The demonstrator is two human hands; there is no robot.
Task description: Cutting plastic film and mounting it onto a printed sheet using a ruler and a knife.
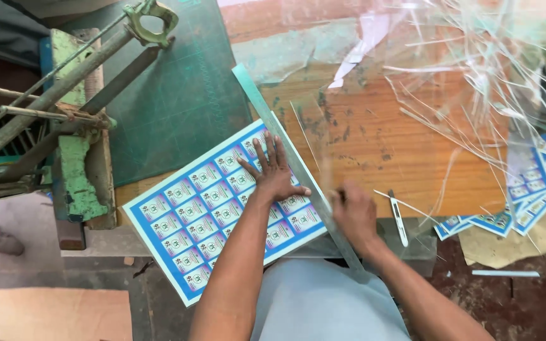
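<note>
1. The left hand lies flat, fingers spread, pinning the blue-bordered laminated sheet of small printed cards at the near edge of the orange wooden table.
2. The right hand is blurred; I cannot tell its grip, though it sits against the long grey-green straightedge.
3. Judged: press the straightedge firmly and keep fingers behind its edge.
4. The sheet's long axis runs near-left to far-right; the straightedge crosses its right end, far-left to near-right.

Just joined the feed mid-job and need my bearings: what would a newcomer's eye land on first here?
First, the blue printed sheet of small cards at centre, with the left hand spread flat on it. Along its right edge lies a long metal ruler, and the blurred right hand is at that edge. Upper right, a tangle of clear plastic strips covers the wooden table.
</note>
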